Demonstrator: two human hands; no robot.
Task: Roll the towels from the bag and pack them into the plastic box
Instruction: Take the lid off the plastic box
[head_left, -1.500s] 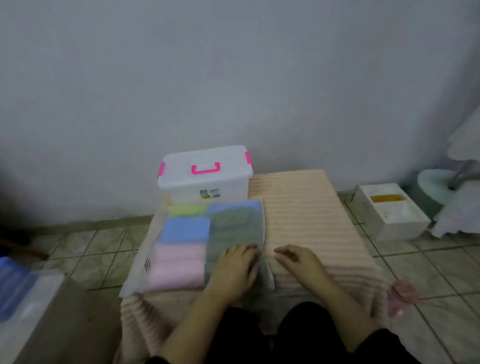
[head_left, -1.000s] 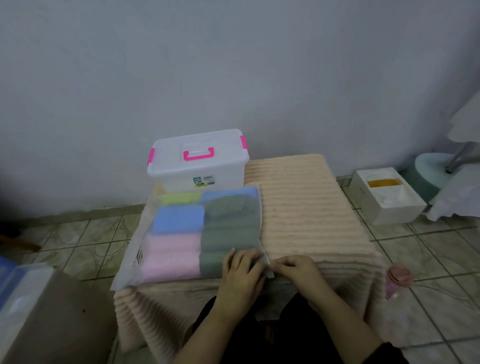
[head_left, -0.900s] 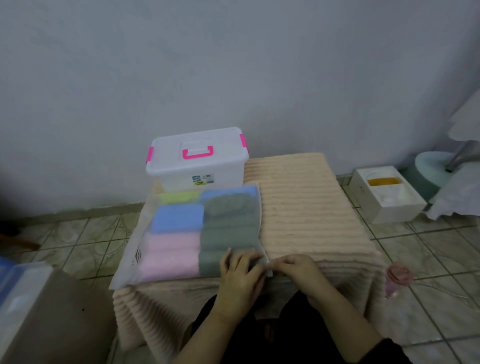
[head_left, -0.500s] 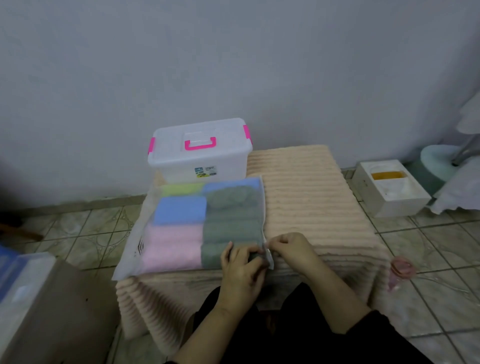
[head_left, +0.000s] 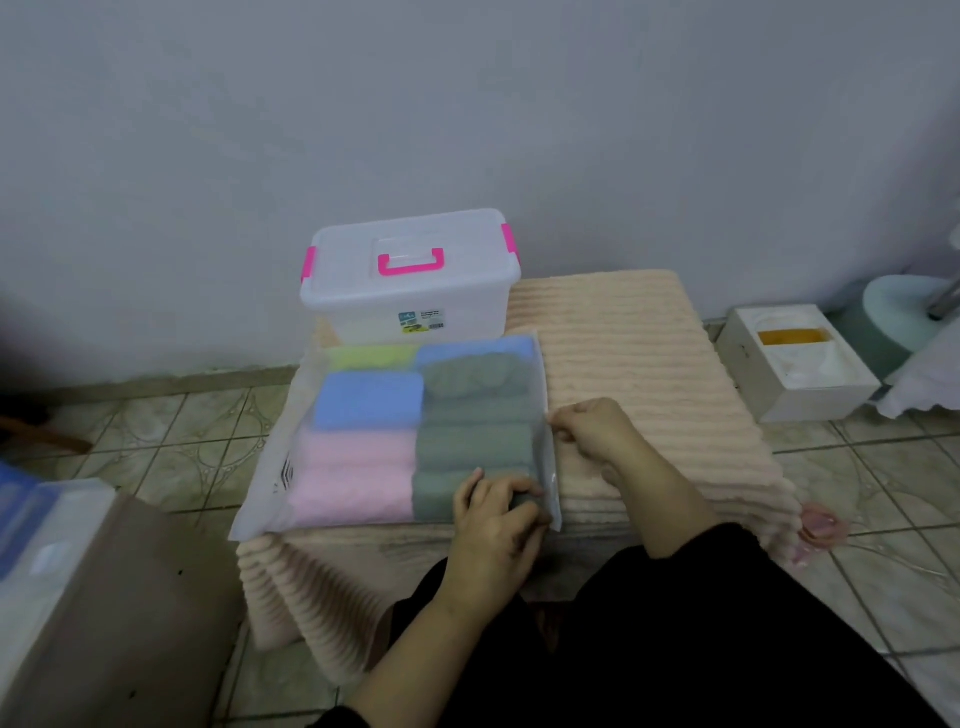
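A frosted zip bag (head_left: 291, 447) lies on a low stand covered by a peach ribbed cloth (head_left: 634, 364). Inside it I see folded towels: pink (head_left: 348, 483), blue (head_left: 369, 408), green-grey (head_left: 472, 415) and a light green one at the back. My left hand (head_left: 496, 512) presses down on the bag's near right corner. My right hand (head_left: 589, 428) pinches the bag's right edge about halfway along. Behind the bag stands the clear plastic box (head_left: 410, 283), its lid closed, with pink latches and handle.
A white foam box (head_left: 795, 374) with something yellow inside sits on the tiled floor at right. A pink-capped bottle (head_left: 815, 525) stands by the stand's right corner. A brown surface with a pale container (head_left: 57, 535) is at lower left. The wall is close behind.
My right hand has slid away from me along the bag's right edge, from the near corner to about its middle. My left hand stays on the near corner.
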